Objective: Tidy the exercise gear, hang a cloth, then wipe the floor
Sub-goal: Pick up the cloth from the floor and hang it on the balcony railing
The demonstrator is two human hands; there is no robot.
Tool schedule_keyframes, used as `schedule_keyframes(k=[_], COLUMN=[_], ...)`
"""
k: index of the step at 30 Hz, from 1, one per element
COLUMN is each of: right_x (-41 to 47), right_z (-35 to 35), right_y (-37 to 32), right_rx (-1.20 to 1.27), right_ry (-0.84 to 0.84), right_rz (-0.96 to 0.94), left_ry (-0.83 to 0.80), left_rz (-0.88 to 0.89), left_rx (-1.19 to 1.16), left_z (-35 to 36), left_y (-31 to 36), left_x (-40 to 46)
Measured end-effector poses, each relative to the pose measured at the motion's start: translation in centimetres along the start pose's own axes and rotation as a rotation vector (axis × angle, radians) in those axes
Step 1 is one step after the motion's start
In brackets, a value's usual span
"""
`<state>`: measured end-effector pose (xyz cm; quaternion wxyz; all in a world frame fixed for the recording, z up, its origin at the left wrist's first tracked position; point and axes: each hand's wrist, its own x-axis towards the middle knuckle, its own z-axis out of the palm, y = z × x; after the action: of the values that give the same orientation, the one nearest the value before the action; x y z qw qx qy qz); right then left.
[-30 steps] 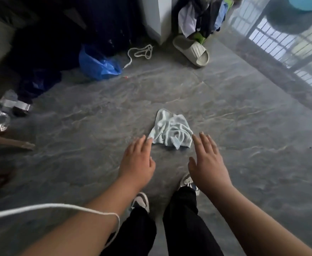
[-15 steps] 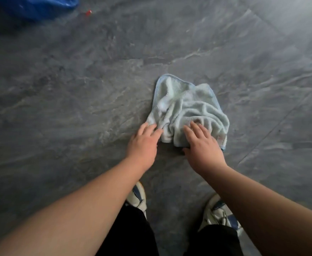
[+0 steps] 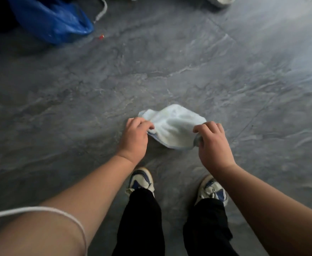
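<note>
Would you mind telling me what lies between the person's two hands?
In the head view, the pale cloth stretches between the left hand and right hand, each gripping one end.

The cloth (image 3: 175, 126) is soft, fluffy pale-blue terry with a stitched edge. The floor (image 3: 225, 80) is smooth grey marbled stone tile with a dull sheen. The blue bag (image 3: 51, 21) is thin, crinkled, glossy plastic.

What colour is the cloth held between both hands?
Very pale blue-white with a blue edge trim; the cloth shows best in the head view.
</note>
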<state>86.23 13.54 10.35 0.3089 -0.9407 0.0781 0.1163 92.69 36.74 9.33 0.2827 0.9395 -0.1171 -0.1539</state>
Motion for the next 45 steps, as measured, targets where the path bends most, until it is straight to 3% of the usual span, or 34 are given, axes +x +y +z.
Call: schedule_keyframes(k=[10,15,21,25,30,33,37,45], right_x=[-6.8,-9.7,-13.1,-15.8,-18.0,-18.6,-19.1,-17.8], right_z=[-28.7,-43.2,-57.2,-63.7,-69.4,-73.5,-79.6,-88.0], right_y=[-21.1,-31.1,-39.7,-42.3,-42.3,-41.9,-40.8,-33.8], right_rx=[0.248,0.284,0.290,0.268,0.254,0.213,0.160,0.325], right_ry=[0.216,0.335,0.319,0.454,0.619,0.618,0.560,0.718], right_rz=[0.044,-0.009,0.042,0.123,0.176,0.180,0.170,0.063], left_ry=[-0.058,-0.020,-0.057,-0.061,-0.246,-0.304,-0.364,-0.319], left_rz=[-0.022,0.103,0.241,0.378,0.528,0.624,0.741,0.853], left_rx=[-0.221,-0.268,-0.450,-0.454,-0.350,-0.342,-0.272,-0.354], left_z=[-31.3,-45.7,-57.9,-62.9,-67.2,-68.8,-69.2,-65.6], left_y=[21.4,32.0,43.3,48.8,55.5,60.0,66.5,78.6], left_x=[-2.7,-4.2,-5.9,-5.1,-2.6,-0.8,1.0,5.0])
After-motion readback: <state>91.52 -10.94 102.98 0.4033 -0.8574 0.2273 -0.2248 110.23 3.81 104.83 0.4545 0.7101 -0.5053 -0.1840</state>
